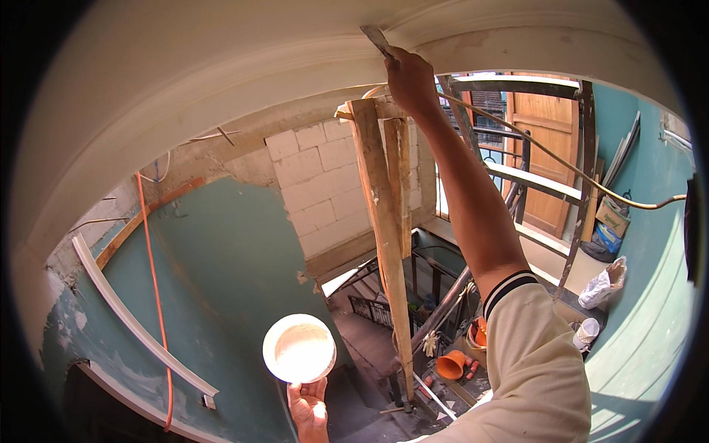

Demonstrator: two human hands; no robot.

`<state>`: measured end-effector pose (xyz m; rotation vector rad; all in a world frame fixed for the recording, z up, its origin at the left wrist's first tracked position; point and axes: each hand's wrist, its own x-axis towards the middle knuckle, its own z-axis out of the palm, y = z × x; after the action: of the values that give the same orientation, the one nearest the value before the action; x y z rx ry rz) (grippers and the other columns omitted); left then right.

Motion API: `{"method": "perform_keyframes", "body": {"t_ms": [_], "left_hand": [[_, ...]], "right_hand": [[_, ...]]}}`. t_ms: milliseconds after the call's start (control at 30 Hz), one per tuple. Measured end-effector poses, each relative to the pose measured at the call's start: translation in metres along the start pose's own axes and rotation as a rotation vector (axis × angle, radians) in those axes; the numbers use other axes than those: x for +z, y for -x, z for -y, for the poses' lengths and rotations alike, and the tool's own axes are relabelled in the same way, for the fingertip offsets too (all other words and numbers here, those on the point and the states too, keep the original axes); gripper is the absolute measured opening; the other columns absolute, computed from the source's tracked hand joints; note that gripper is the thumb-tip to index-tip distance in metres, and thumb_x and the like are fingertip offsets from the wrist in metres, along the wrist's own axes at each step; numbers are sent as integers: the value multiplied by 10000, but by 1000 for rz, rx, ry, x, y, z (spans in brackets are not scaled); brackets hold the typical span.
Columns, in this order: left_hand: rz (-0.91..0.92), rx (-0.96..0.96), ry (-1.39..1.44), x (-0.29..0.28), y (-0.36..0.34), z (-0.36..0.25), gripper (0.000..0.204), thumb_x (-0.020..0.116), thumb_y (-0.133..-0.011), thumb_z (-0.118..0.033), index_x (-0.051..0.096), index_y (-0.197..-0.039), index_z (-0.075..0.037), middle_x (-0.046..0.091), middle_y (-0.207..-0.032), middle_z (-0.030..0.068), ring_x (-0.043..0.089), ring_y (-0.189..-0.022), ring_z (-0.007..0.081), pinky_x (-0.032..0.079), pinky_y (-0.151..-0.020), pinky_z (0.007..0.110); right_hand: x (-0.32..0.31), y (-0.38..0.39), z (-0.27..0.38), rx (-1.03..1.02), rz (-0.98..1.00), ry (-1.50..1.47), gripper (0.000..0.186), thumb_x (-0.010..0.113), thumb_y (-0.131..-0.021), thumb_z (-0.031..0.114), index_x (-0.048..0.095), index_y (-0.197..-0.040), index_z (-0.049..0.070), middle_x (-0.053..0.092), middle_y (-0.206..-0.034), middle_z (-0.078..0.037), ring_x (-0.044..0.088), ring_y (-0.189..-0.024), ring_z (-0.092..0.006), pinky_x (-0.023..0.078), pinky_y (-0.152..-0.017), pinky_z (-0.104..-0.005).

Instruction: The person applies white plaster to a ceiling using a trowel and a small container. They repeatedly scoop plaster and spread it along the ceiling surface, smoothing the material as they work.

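High up, my right hand [412,80] is closed round a putty knife [378,40]. Its flat, smeared blade lies against the pale ceiling [317,55], by a moulded line; the sleeved right arm stretches up to it. Lower and to the left, my left hand [309,412] supports a round white tub [298,318] from beneath, with fingers curled at its base. White paste [303,354] shows inside the tub, washed out by bright light. The two hands are far apart.
Wooden posts [384,221] rise in the middle, beside stairs [354,325] far below. A cable [561,151] crosses at right near a dark metal frame [543,181]. An orange hose [153,288] hangs at left. Orange buckets [451,365] and tools lie below.
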<state>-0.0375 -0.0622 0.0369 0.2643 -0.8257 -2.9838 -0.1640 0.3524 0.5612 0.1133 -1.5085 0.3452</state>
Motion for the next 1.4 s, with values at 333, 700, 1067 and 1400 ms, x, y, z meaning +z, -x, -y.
{"method": "perform_keyframes", "body": {"t_ms": [333, 700, 1067, 1400], "left_hand": [[-9, -5, 1, -2, 0, -2, 507, 773, -918, -223, 591, -1324, 19, 661, -1272, 169, 735, -1130, 310, 676, -962, 461], [-13, 10, -3, -5, 3, -3, 510, 785, -912, -216, 582, -1314, 21, 678, -1228, 165, 744, -1109, 317, 682, -948, 475], [6, -26, -57, -7, 2, -1, 478, 729, -953, -276, 590, -1336, -28, 672, -1270, 131, 729, -1145, 294, 644, -1004, 469], [10, -48, -68, 7, 10, -2, 459, 705, -970, -268, 586, -1335, -17, 674, -1268, 152, 716, -1174, 313, 631, -1026, 481]], "right_hand": [[9, 10, -2, -18, 37, 1, 323, 631, -1014, 173, 697, -1285, 9, 719, -993, -289, 701, -977, -466, 549, -889, -532], [-13, 2, 3, -2, 0, 17, 325, 613, -1030, 200, 703, -1293, 33, 724, -999, -270, 706, -983, -459, 545, -881, -546], [-57, 8, 18, -13, -67, 20, 338, 609, -1040, 204, 703, -1325, 49, 721, -1033, -275, 709, -995, -450, 551, -881, -526], [-110, 15, 41, -29, -126, 28, 314, 625, -1027, 150, 700, -1311, 38, 719, -989, -259, 707, -951, -449, 551, -850, -531]]}}
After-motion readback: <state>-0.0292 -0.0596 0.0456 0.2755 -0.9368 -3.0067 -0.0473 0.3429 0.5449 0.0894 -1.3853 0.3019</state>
